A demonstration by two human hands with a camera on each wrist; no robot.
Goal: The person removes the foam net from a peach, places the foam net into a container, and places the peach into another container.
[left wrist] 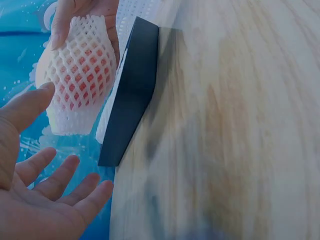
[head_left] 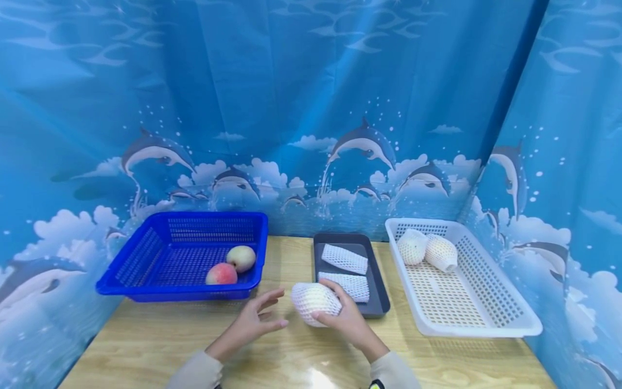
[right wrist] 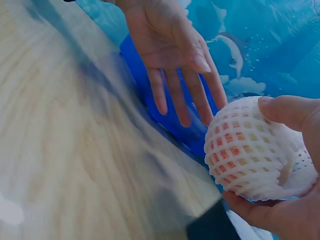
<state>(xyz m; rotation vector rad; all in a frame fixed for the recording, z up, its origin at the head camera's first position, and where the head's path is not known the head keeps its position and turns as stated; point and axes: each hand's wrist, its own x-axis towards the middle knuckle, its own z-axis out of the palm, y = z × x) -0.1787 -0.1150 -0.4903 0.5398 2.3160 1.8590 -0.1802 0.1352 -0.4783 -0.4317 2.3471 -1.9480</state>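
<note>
My right hand (head_left: pixel 347 319) grips a peach (head_left: pixel 316 303) wrapped in a white foam net sleeve, held above the table in front of the dark tray. Red skin shows through the mesh of the wrapped peach (left wrist: pixel 80 75) in the left wrist view. Just left of it my left hand (head_left: pixel 254 323) holds nothing, its fingers spread and apart from the fruit. In the right wrist view, the left hand (right wrist: pixel 172 55) shows its palm, while the thumb and fingers of the right hand (right wrist: pixel 285 165) clasp the netted peach from two sides.
Two bare peaches (head_left: pixel 222 274) lie in the blue basket (head_left: pixel 182 294) at left. The dark tray (head_left: pixel 379 308) holds two flat foam net sleeves (head_left: pixel 345 259). At right, two netted fruits (head_left: pixel 441 253) sit in the white basket (head_left: pixel 478 330). A dolphin-print curtain (head_left: pixel 311 108) hangs behind the wooden table (head_left: pixel 146 340).
</note>
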